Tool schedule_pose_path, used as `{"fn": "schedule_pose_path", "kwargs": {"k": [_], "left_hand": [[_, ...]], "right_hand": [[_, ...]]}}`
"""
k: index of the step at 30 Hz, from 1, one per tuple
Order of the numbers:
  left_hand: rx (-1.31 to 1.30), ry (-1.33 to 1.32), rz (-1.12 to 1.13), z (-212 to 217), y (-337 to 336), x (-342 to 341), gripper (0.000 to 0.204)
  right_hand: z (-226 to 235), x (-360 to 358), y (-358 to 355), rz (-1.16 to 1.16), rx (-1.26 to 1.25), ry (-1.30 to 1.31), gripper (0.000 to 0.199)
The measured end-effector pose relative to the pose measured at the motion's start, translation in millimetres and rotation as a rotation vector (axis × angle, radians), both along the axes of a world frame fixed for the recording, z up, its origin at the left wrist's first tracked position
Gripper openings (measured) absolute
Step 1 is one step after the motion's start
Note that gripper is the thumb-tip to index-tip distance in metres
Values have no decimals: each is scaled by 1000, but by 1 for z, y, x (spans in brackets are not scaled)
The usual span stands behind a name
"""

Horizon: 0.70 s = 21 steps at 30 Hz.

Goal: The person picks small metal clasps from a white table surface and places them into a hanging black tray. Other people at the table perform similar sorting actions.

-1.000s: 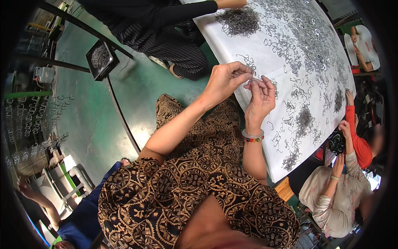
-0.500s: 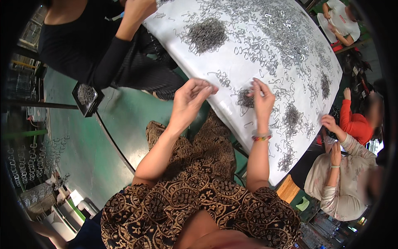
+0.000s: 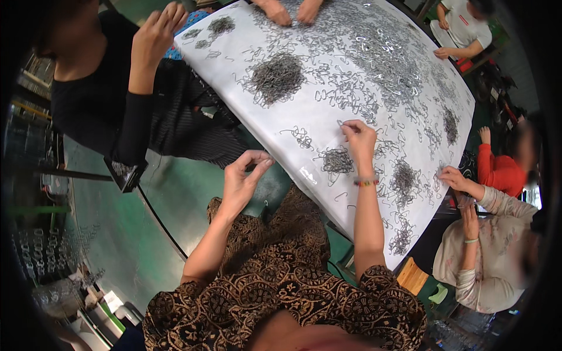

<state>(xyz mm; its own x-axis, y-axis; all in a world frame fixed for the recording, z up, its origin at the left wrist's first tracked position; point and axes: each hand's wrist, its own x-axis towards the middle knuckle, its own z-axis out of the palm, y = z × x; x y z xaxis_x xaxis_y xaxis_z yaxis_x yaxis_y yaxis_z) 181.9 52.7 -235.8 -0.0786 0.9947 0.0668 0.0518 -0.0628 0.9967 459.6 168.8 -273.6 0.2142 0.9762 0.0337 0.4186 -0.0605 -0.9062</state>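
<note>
My right hand is over the white table, pinching a small grey wire hook between thumb and fingertips. Just below it lies a small pile of hooks, with a loose cluster of hooks to its left. My left hand hangs off the table's near left edge, above the floor. Its thumb and forefinger come together in a pinch, and whatever they may hold is too small to make out.
The white table carries many scattered hooks and a large dark pile. A person in black sits at the left. Others work along the far and right sides. A black tray stands beyond my left hand, above the green floor.
My left hand has moved left and down, away from the table edge. My right hand has shifted up and left of the small pile. Another person's hands now show at the table's far end.
</note>
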Motion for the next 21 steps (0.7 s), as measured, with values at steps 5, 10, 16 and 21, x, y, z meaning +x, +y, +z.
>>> {"fn": "schedule_pose_path", "kwargs": {"k": [5, 10, 16, 21], "left_hand": [[-37, 151, -16, -3, 16, 14, 18], [-7, 243, -104, 5, 17, 23, 18], [-28, 303, -199, 15, 10, 18, 16], [-35, 330, -237, 18, 10, 14, 17]], "right_hand": [[38, -76, -77, 350, 112, 509, 12], [48, -99, -97, 292, 54, 508, 27], [47, -102, -97, 232, 94, 599, 41], [49, -99, -96, 222, 32, 685, 39]]}}
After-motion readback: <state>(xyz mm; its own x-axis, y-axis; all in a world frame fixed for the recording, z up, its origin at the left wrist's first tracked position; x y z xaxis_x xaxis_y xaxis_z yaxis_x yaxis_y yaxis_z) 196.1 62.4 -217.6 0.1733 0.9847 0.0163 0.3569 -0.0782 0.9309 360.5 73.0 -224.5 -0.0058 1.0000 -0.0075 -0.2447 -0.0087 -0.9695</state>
